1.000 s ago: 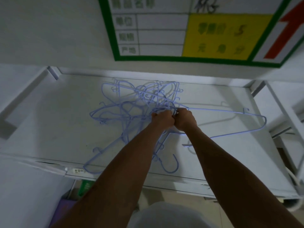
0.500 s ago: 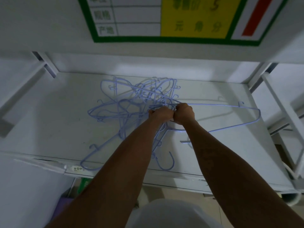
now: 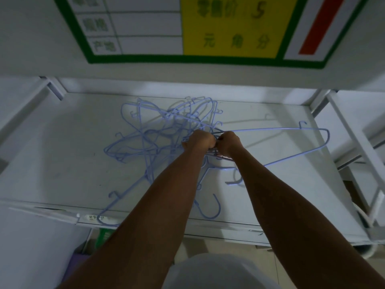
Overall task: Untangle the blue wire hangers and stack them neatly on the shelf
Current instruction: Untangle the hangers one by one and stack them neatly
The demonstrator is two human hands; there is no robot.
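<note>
A tangle of several blue wire hangers (image 3: 158, 132) lies on the white shelf (image 3: 62, 159), spread from its middle to the left. My left hand (image 3: 199, 141) grips wires at the tangle's right edge. Right beside it, my right hand (image 3: 229, 143) grips the neck of one hanger (image 3: 325, 136) that sticks out to the right, its far end raised above the shelf. Both hands touch each other and hide the spot where the wires cross. One hanger hook (image 3: 210, 211) curls over the shelf's front edge.
A large price sign (image 3: 208, 30) with green border and yellow field hangs on the shelf edge above. White shelf uprights (image 3: 350, 130) stand at the right and left. Below the shelf front are a green item (image 3: 104, 236) and a purple one (image 3: 79, 261).
The view has tilted downward, so the sign sits higher and the shelf lower in the picture. Both hands keep their grip at the same spot in the tangle.
</note>
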